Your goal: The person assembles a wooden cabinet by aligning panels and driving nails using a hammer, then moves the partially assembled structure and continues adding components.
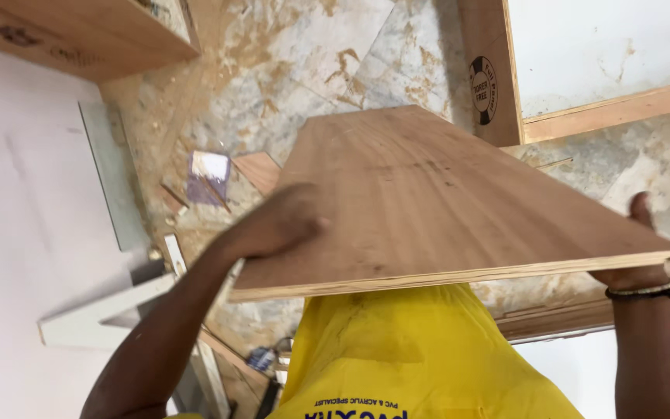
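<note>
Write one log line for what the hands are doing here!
left hand: grips plywood board edge | right hand: holds far corner | board: lifted, tilted | below: dusty marble floor

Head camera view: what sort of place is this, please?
Probably a carpentry or interior fit-out site. Both hands, left hand and right hand, carry a plywood board over a marble-patterned floor dusted with sawdust, with wood offcuts and white laminate panels lying around.

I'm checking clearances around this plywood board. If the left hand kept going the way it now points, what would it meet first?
The left hand points right, across the plywood board it grips at the near-left corner. Going straight on, it would probably just slide along the board's top face; nothing else shows in that line, though depth is hard to judge.
</note>
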